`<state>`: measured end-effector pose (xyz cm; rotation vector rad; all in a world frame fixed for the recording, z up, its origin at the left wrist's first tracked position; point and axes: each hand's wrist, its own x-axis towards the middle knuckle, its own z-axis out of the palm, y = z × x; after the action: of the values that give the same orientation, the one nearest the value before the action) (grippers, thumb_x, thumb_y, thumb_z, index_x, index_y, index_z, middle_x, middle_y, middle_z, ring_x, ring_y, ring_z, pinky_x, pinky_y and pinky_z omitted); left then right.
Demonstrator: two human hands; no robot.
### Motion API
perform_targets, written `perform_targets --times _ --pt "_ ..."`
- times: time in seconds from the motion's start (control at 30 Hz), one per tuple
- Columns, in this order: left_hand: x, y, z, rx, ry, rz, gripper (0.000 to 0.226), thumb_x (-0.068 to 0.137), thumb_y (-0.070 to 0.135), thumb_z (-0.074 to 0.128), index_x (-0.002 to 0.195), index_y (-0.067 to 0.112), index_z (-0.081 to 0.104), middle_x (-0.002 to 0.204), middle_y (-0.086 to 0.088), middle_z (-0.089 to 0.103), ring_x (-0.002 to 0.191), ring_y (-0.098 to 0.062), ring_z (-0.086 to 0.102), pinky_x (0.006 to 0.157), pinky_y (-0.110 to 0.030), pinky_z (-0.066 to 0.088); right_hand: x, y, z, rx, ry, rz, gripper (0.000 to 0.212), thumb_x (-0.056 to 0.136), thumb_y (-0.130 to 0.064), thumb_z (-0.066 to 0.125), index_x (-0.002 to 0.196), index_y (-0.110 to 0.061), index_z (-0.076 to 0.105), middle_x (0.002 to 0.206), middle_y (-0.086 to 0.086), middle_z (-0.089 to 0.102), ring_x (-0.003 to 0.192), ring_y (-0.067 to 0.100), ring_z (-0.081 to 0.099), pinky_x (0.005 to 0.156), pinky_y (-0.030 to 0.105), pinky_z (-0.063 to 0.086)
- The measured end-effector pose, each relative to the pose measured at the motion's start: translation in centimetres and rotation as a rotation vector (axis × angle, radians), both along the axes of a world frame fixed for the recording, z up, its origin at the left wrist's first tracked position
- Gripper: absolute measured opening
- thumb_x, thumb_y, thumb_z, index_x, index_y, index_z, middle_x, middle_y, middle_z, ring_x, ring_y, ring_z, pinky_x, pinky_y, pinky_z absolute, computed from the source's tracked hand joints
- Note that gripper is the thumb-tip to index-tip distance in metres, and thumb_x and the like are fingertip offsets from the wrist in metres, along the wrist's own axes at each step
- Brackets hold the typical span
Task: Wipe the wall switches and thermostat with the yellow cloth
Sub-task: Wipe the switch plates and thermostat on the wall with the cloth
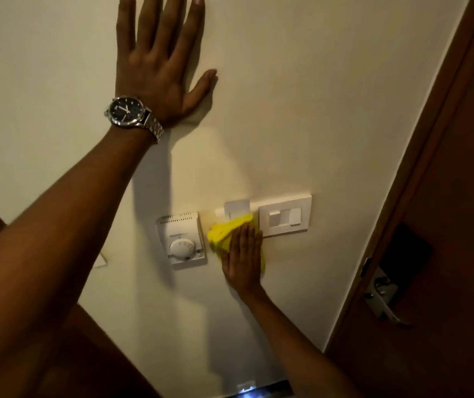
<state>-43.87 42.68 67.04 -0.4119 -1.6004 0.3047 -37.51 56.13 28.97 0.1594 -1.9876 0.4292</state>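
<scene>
**While cloth covers the middle plate, left hand braces on wall**

While the yellow cloth (224, 229) sits bunched flat on the wall, it covers the lower part of a small white plate (237, 209) between the thermostat (182, 241) and the switch plate (284, 215). Right hand (243, 255) lies open-palmed on top of the cloth, fingers straight and pointing up, pressing it to the wall rather than clenching it; that flat press probably spreads contact for wiping. Fingertips touch the left edge of the switch plate. Cloth's left corner is just beside the thermostat, not on it.

Left hand (159, 57) is spread flat high on the bare wall (316, 96), empty, well apart from the fittings, likely a brace for leaning in. A wristwatch (128, 112) is on that wrist.

Judgement: wiping is mid-way, with the cloth between targets; whether the thermostat or switches are done can't be told. A wooden door (445, 254) with a metal handle (382, 297) stands to the right, clear of the work.
</scene>
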Motion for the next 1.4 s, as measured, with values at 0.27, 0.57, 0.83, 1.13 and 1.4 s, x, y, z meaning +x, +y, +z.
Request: perform_targets --times 0.27,0.57,0.83,1.13,1.4 --pt "-0.2 0.1 -0.1 -0.022 0.022 -0.026 0.081 0.105 0.069 0.034 0.165 0.017 0.019 0.168 -0.014 0.026 0.154 -0.041 0.024 0.123 -0.066 0.023 -0.7 1.2 1.7 0.458 0.081 0.045 0.055 0.100 -0.031 0.048 0.150 -0.009 0.038 0.158 0.004 0.041 0.154 0.028 0.016 0.124 0.048 0.012" --pt "0.3 -0.2 0.0 -0.019 0.005 -0.004 0.078 0.107 0.068 0.033 0.164 0.015 0.023 0.167 -0.015 0.029 0.153 -0.041 0.027 0.122 -0.067 0.025 -2.2 10.0 4.9 1.063 0.212 0.348 0.047 0.102 -0.022 0.050 0.148 -0.014 0.050 0.155 0.002 0.047 0.144 0.015 0.043 0.119 0.034 0.030" --pt "0.4 0.2 0.2 -0.001 0.003 0.023 0.077 0.106 0.069 0.033 0.162 0.016 0.030 0.164 -0.014 0.035 0.151 -0.040 0.033 0.121 -0.067 0.029 -2.7 8.1 6.4 1.078 0.244 0.368 0.056 0.102 -0.026 0.054 0.153 -0.006 0.039 0.161 0.011 0.035 0.151 0.022 0.032 0.122 0.036 0.031" --pt "0.3 -0.1 -0.2 -0.003 0.018 0.024 0.077 0.106 0.069 0.034 0.160 0.015 0.034 0.162 -0.016 0.039 0.149 -0.041 0.036 0.120 -0.066 0.031 -3.6 9.0 9.0 1.057 0.288 0.434 0.051 0.107 -0.020 0.043 0.154 -0.001 0.035 0.163 0.016 0.029 0.153 0.027 0.027 0.126 0.041 0.022" --pt "0.7 0.2 0.1 -0.024 -0.007 0.007 0.079 0.107 0.068 0.032 0.163 0.013 0.026 0.166 -0.018 0.029 0.152 -0.042 0.027 0.122 -0.068 0.026 -3.1 8.0 6.1 1.158 0.235 0.441 0.050 0.108 -0.017 0.042 0.154 -0.001 0.032 0.161 0.015 0.033 0.151 0.025 0.030 0.126 0.038 0.023"
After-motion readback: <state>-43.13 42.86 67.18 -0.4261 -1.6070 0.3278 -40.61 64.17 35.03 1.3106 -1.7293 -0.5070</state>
